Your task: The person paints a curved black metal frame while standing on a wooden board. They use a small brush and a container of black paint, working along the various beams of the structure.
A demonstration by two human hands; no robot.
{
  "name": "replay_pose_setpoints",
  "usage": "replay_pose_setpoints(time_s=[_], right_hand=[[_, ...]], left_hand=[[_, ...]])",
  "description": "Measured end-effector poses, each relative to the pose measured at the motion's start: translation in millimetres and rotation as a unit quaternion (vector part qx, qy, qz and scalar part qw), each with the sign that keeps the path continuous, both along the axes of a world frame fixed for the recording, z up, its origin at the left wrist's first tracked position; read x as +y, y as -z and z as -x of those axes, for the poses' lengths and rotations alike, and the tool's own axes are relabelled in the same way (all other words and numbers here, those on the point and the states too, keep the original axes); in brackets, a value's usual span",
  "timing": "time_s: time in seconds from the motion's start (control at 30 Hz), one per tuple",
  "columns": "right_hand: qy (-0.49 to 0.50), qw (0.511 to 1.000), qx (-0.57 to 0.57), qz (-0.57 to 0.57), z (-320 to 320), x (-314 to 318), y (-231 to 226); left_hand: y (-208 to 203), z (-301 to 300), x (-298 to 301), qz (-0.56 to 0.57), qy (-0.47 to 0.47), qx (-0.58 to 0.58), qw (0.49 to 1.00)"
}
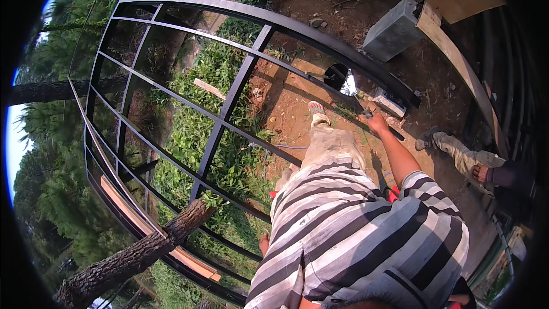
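My right hand (374,122) is closed round the dark handle of a tool (396,134); a thin rod points from it toward a round black object with a bright silvery part (347,83). I cannot make out the tool's exact kind. A large frame of dark metal bars (220,119) stretches across the left and far side, with one bar passing close to the rod. My left hand (264,244) shows only partly at my left side, near the frame's bars. Its fingers are too small and half hidden to read.
A grey concrete block (392,28) stands at the far right beside bent wooden boards (457,51). Another person's leg (466,151) and hand (480,173) are at right. A tree trunk (137,252) crosses the frame's near left. Green plants (194,109) grow under the bars.
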State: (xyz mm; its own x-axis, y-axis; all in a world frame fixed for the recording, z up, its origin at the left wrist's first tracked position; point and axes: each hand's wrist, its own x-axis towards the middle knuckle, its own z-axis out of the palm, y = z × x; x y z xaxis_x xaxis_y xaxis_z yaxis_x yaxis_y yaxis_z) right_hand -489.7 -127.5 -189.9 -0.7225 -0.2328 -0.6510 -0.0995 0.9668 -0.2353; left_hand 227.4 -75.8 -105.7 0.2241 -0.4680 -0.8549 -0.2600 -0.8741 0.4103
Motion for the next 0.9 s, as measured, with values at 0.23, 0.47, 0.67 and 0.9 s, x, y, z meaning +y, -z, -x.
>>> replay_pose_setpoints(time_s=[0.23,0.47,0.67,0.9], right_hand=[[0.015,0.985,-0.168,-0.020,61.4,-117.9,12.4],[-0.127,0.982,-0.114,-0.078,94.8,-148.4,73.5],[-0.116,0.980,-0.119,-0.113,90.6,-158.9,85.8],[-0.174,0.976,-0.094,-0.092,90.1,-151.3,56.4]], left_hand=[[-70.9,118.4,-129.2,0.012,-0.011,-0.060,0.998],[-106.0,184.3,-166.7,-0.012,0.030,-0.058,0.998],[-104.9,183.2,-147.4,-0.037,0.016,-0.056,0.998],[-83.9,172.0,-125.3,-0.009,0.013,-0.050,0.999]])
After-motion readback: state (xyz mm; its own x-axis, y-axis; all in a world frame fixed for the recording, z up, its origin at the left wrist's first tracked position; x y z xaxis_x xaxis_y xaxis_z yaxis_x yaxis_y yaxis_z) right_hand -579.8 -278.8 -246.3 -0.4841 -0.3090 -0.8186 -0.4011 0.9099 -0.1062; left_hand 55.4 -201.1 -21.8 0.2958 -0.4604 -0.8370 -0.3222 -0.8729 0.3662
